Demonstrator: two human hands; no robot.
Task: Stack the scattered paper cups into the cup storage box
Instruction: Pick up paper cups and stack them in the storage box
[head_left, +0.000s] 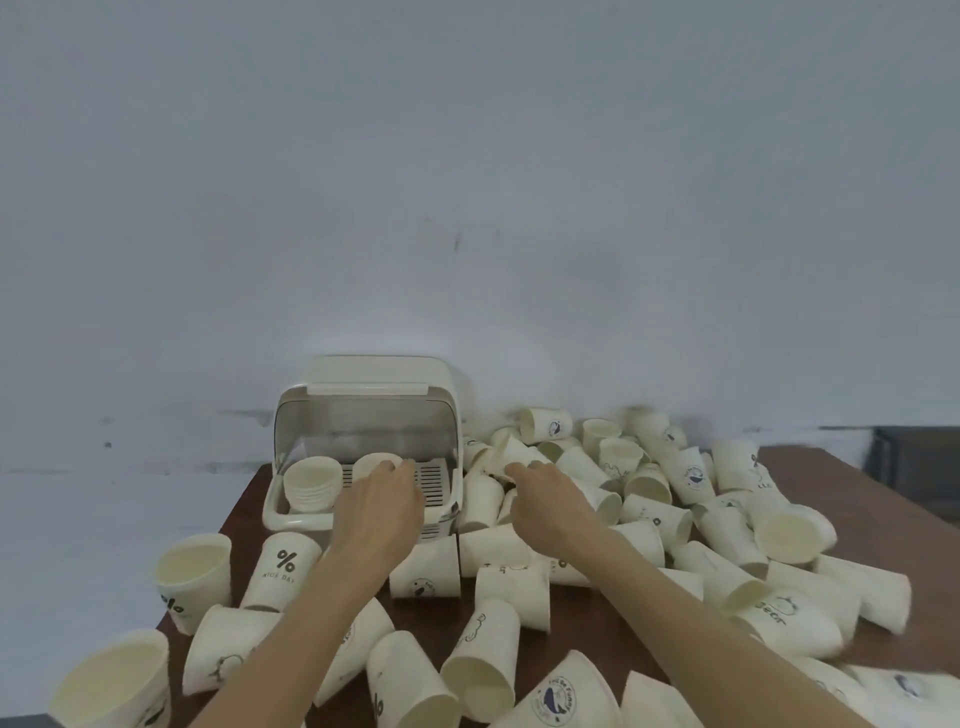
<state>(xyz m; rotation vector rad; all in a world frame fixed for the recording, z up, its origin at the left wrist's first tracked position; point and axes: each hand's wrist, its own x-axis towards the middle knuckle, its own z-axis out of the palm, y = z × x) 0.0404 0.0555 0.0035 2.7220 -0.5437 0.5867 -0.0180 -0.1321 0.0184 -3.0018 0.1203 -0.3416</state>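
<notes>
Matt cream paper cups; smooth cream plastic storage box with translucent lid; dark brown wood-look table.

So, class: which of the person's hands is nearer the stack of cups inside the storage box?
Left. The left hand reaches into the box beside the stack of cups; the right hand is outside, over the scattered cups.

Two bare forearms enter from the lower edge of the frame. No sleeves, gloves, watch or rings are visible. Left hand sits at centre; right hand just right of centre.
</notes>
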